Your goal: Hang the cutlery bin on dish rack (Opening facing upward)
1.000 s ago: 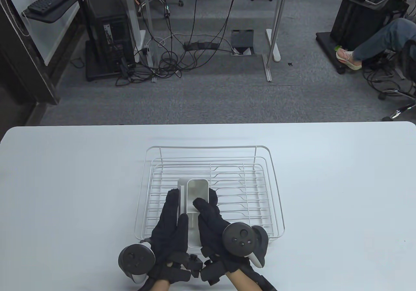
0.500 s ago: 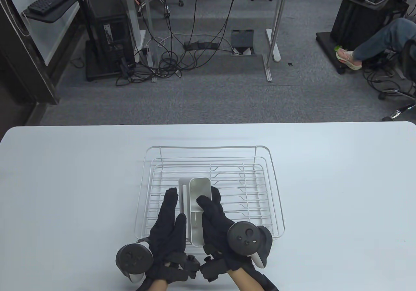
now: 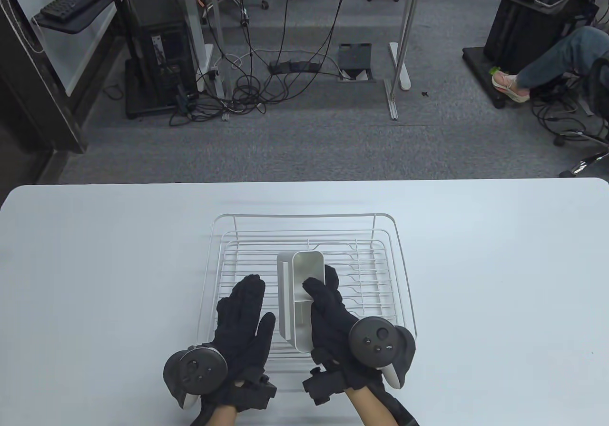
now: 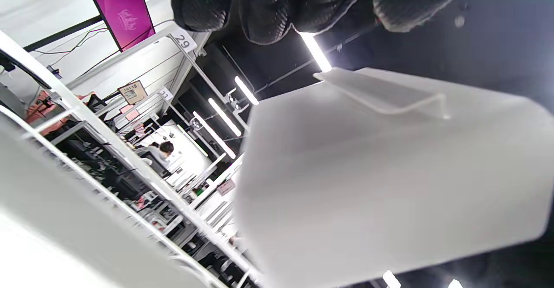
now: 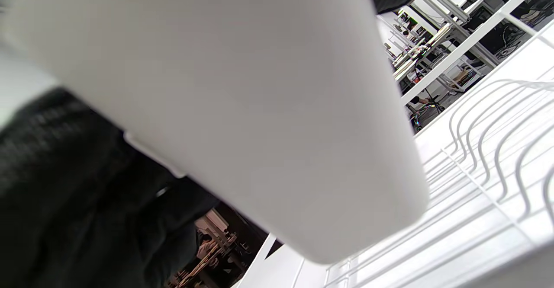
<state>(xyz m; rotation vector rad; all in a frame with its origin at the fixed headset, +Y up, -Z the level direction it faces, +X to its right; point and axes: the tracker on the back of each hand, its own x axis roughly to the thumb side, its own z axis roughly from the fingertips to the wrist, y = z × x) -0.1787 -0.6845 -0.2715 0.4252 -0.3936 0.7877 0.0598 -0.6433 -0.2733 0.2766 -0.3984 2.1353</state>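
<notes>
Over the near middle of the white wire dish rack (image 3: 309,235), the white cutlery bin (image 3: 304,273) is held up with its opening facing upward and 2 compartments showing inside. Gripping it is the right hand (image 3: 333,321), fingers over the right rim and thumb at the inner divider. Just left of the bin, the left hand (image 3: 242,321) is spread flat with fingers apart, not touching it. Beneath both lies the white table (image 3: 95,254).
</notes>
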